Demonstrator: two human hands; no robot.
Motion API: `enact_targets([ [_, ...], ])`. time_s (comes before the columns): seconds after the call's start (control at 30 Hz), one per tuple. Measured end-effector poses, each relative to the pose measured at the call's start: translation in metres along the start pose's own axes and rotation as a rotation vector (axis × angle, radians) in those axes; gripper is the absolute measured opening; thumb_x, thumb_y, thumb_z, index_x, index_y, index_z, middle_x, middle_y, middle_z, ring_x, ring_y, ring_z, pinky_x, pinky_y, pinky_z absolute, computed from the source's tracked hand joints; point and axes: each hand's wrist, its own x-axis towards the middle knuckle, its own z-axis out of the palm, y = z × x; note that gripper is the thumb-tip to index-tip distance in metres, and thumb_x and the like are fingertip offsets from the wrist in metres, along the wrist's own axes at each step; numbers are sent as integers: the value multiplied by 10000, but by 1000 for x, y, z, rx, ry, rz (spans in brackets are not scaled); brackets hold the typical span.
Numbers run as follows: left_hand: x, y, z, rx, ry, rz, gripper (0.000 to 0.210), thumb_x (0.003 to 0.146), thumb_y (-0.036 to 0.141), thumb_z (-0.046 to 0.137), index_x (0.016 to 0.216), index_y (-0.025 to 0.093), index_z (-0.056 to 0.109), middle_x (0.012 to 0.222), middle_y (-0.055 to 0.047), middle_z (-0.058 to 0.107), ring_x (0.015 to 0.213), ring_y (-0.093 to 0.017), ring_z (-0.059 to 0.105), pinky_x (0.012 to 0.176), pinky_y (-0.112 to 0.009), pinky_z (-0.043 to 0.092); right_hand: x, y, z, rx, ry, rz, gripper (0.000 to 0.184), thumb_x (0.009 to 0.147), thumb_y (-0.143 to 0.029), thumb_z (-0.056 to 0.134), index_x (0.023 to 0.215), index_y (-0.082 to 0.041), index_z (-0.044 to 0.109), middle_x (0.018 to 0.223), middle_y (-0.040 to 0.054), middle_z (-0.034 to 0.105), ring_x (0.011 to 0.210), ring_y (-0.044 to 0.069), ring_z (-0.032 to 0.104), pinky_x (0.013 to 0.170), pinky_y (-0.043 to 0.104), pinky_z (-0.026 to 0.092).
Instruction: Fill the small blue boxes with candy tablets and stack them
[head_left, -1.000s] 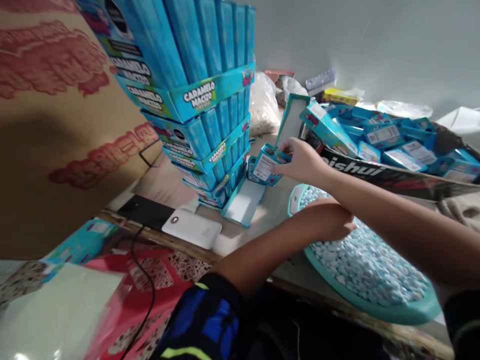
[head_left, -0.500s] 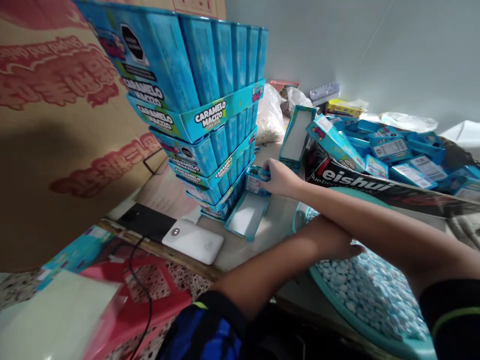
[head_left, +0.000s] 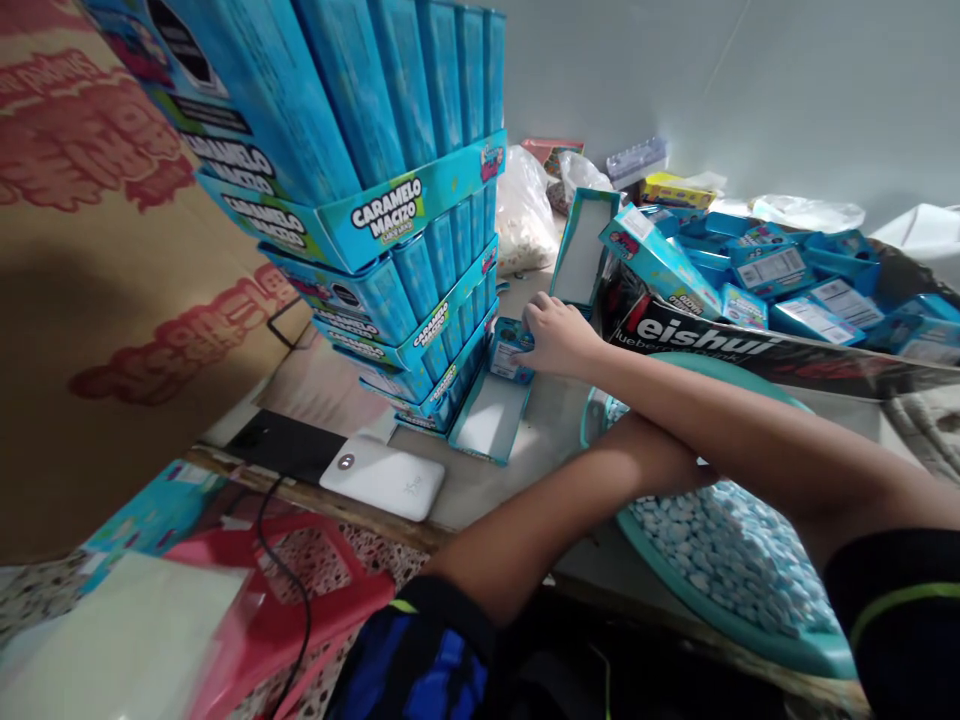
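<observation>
My right hand (head_left: 559,335) reaches across to the left, its fingers closed around a small blue candy box (head_left: 511,350). This box stands at the far end of a shallow blue display tray (head_left: 491,420) with a white inside. Close beside the tray rises a tall stack of filled blue trays (head_left: 390,210) marked "Caramelo Macizo". My left arm crosses under the right forearm, and my left hand (head_left: 679,465) is over a teal basin (head_left: 637,560) of pale blue and white candies (head_left: 742,560). The right forearm partly covers that hand, so its fingers hardly show.
A black carton (head_left: 675,330) full of blue boxes stands at right, with another tray (head_left: 583,250) leaning near it. Bagged candies (head_left: 525,215) lie behind. A white power bank (head_left: 382,478) and a black phone (head_left: 285,445) rest by the table edge, above a red stool (head_left: 337,590).
The view has shifted slightly, and the stack looks nearer and further left. My right hand stays on the small box at the tray's far end. The left hand remains over the basin.
</observation>
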Motion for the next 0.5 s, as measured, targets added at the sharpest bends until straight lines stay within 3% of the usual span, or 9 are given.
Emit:
enact_targets([
  [0.1,-1,-1,-2,6,-8,11,862,1022,523,587,1702,100,267,1721,-155,401,1485,-361,475,1215,-451,415,2,2,-1,37,-65,-17,548,884,-543,760,1243,-161,600,1367,203,588,1196,377,634,921,466,529],
  [0.17,-1,-1,-5,1,-17,23,806,1030,504,583,1680,103,326,1684,-167,458,1437,-352,531,1206,-450,430,2,4,-7,85,-60,-43,599,909,-564,738,1323,-160,579,1388,190,590,1178,354,651,890,433,527],
  [0.3,4,-1,-14,-22,-116,5,462,1043,464,570,1365,156,693,1390,-128,726,1274,-327,663,1107,-433,510,-5,24,-38,96,164,50,388,1056,-472,506,1246,-172,662,1288,142,681,1089,288,684,853,379,507],
  [0.4,7,-1,-19,-29,-150,32,331,1023,451,616,1145,184,770,1206,-94,782,1147,-313,713,1016,-442,546,-26,71,-66,-76,344,212,378,1071,-345,395,1082,-169,730,1161,138,735,1007,271,690,838,378,501],
  [0.5,6,-2,-20,-49,-91,105,276,1021,408,625,1111,188,765,1146,-84,773,1086,-284,714,947,-403,548,-57,147,-81,-180,432,436,376,1039,-322,422,1092,-147,749,1182,166,742,1006,284,690,852,401,518],
])
